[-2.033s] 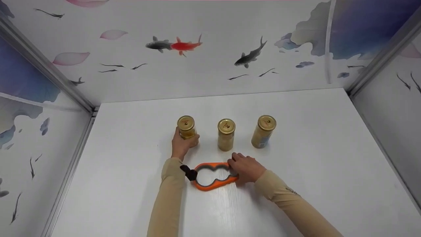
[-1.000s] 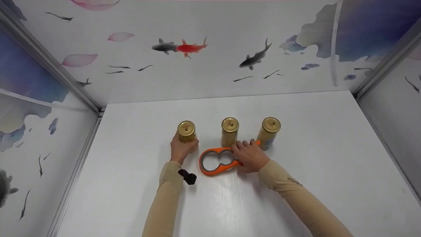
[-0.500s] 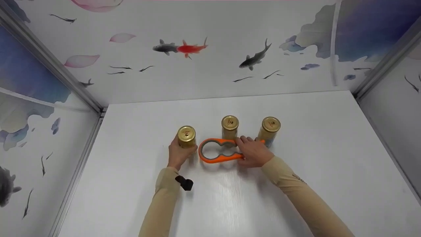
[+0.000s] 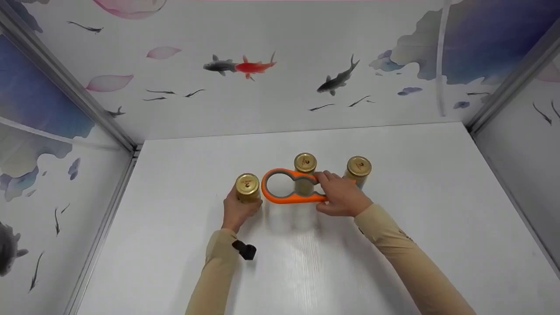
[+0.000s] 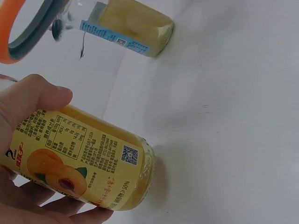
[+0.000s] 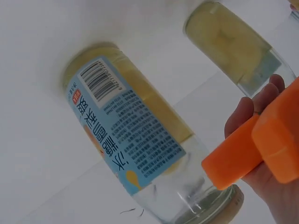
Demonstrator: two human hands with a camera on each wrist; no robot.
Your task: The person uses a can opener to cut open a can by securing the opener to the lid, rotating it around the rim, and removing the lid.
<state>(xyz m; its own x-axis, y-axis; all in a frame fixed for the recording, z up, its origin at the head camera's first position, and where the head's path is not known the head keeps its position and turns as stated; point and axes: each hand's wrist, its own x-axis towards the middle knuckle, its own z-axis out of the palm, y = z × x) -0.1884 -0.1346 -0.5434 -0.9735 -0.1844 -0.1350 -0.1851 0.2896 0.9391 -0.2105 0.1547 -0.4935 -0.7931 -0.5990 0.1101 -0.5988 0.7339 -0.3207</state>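
In the head view my left hand [image 4: 236,212] grips a glass jar of peaches [image 4: 247,186] with a gold lid. Its yellow label faces the left wrist camera, thumb on one side and fingers beneath. My right hand [image 4: 345,194] holds an orange jar opener [image 4: 291,200] with grey-lined round openings by its two handles. The opener's wide ring is beside the peach jar's lid, level above the table. Through its smaller opening part of the middle jar [image 4: 305,162] shows. The orange handle ends [image 6: 233,154] stick out of my right hand in the right wrist view.
Another gold-lidded jar [image 4: 358,166] stands just behind my right hand; its blue label [image 6: 126,121] shows in the right wrist view. The white table [image 4: 415,245] is bounded by printed panels [image 4: 280,100] at the back and sides. A black device [image 4: 245,250] sits on my left wrist.
My right hand has carried the jar opener up and away from me, from low in front of the jars to beside the peach jar. The left hand has drawn that jar slightly nearer.
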